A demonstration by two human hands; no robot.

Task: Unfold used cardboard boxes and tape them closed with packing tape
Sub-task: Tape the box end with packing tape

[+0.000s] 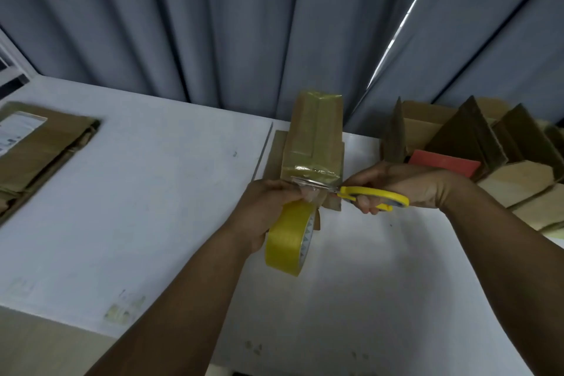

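Head view, and the small cardboard box (314, 137) stands on the white table (152, 192) right in the middle, a tall narrow brown block wrapped in glossy, wrinkled clear tape, resting on a flat cardboard sheet (274, 156). Left hand (268, 204) has its fingers curled round the tape roll (288, 238), a fat yellow ring held on edge just below the box's near end, with a strip of film running from the roll up to the box. Right hand (406, 186) has its fingers tucked through the yellow plastic loops of the scissors (366, 194), gripping them, the thin steel blades lying across that strip at the box's near edge. Print runs round the roll's inner core, too small to read. Over on the left edge, flattened cardboard (39, 146) lies on the table with a white label (18, 131) on top, its text blurred. On the right, an open carton (427, 122) with flaps up, dark corrugated pieces (470, 131) leaning at angles and a red ribbed slab (445, 163) among them. Grey pleated curtain (213, 24) behind.
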